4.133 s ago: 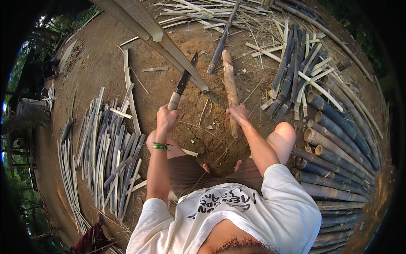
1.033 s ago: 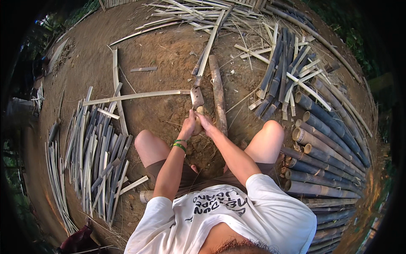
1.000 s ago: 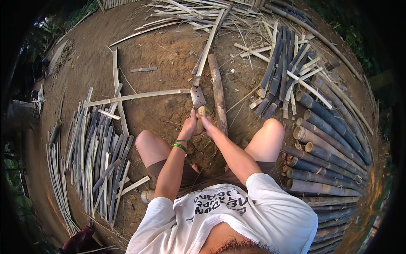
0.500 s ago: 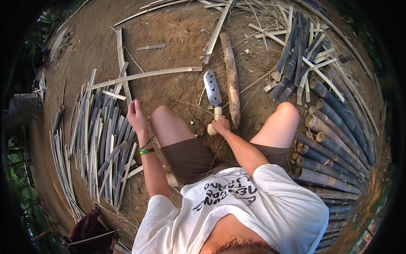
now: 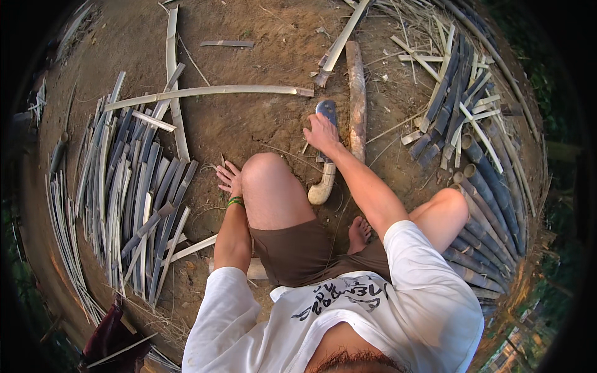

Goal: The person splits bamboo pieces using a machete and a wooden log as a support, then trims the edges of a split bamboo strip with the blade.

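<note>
Right hand (image 5: 321, 132) is down over the blade of the knife (image 5: 322, 185), fingers bent, though I can't tell if they're really gripping. My guess is the step is just handling the knife; shifting it from here would call for a careful hold (watch that edge!). Tip pokes out beyond the hand, handle on the near side, stick (image 5: 357, 93) just right of it. Left hand (image 5: 231, 180) is empty-looking, fingers spread, beside the knee (image 5: 264, 166).
</note>
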{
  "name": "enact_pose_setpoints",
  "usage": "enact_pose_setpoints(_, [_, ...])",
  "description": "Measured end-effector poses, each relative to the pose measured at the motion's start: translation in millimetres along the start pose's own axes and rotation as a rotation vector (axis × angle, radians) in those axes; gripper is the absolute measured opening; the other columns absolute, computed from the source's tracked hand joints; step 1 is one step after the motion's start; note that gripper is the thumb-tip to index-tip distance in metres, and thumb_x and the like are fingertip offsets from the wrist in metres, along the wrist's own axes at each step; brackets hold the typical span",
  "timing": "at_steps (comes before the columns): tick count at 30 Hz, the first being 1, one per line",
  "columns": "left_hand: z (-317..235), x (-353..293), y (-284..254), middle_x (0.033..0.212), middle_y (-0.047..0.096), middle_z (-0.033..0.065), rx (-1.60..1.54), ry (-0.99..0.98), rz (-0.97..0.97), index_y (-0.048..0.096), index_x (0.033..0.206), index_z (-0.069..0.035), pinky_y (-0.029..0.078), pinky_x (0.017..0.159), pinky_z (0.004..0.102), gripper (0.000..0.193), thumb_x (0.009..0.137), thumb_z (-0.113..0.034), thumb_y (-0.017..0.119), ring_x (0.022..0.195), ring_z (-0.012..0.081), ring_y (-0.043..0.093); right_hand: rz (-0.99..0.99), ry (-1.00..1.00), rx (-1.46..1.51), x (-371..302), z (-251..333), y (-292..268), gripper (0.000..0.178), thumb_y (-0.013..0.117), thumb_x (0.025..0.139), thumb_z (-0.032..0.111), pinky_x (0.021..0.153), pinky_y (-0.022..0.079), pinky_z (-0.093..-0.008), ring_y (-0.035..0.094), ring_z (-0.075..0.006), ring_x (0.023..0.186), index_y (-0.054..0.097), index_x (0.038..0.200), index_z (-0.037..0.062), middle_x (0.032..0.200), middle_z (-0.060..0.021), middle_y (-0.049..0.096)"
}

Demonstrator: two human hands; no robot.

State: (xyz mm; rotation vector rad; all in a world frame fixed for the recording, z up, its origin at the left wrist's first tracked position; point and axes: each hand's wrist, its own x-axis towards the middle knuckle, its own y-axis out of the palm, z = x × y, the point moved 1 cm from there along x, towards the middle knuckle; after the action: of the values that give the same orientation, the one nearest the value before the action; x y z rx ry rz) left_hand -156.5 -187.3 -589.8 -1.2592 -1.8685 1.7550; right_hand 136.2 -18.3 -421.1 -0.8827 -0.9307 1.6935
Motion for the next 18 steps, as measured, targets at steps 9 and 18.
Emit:
enact_pose_setpoints(9, [-33,-1,-77,0.155,-0.038,0.0291,-0.018,-0.101,0.574,-0.029,0.154,-0.012,-0.001,0.111,0.0764,0.152,0.068,-0.061,0.085,0.145,0.0527,-0.028,-0.296,-0.289,-0.12,115,7,25,0.058,0.078,0.082,0.021,0.107,0.042,-0.0458,0.049,-0.034,0.128,0.052,0.132,0.0048,0.129,-0.0153,0.051])
enact_pose_setpoints(18, [-19,0,-17,0.159,-0.031,0.0297,0.387,-0.218,0.09,-0.027,0.155,-0.009,0.002,0.113,0.0748,0.138,0.078,-0.062,0.075,0.148,0.0517,-0.022,-0.262,-0.429,-0.138,124,23,20,0.031,0.067,0.093,0.024,0.081,0.053,-0.0434,0.061,-0.0292,0.099,0.054,0.115,0.0059,0.102,-0.0119,0.058])
